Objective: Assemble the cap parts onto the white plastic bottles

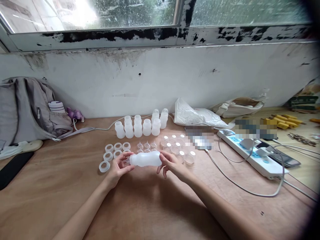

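Observation:
A white translucent bottle [146,159] lies sideways in the air just above the wooden table [140,206], held at both ends. My left hand [119,168] grips its neck end, where a ring and clear nipple sit. My right hand [170,164] holds its base with the fingertips. Behind the hands lie several white screw rings [113,151], a few clear nipples [146,146] and several clear round caps [178,146]. Farther back stands a group of several more white bottles [141,126], upright.
A grey backpack [27,110] leans on the wall at the left, a black flat object [12,168] below it. A white power strip [252,153] with cables and a phone [285,160] lies at the right. Plastic bags [195,115] rest by the wall.

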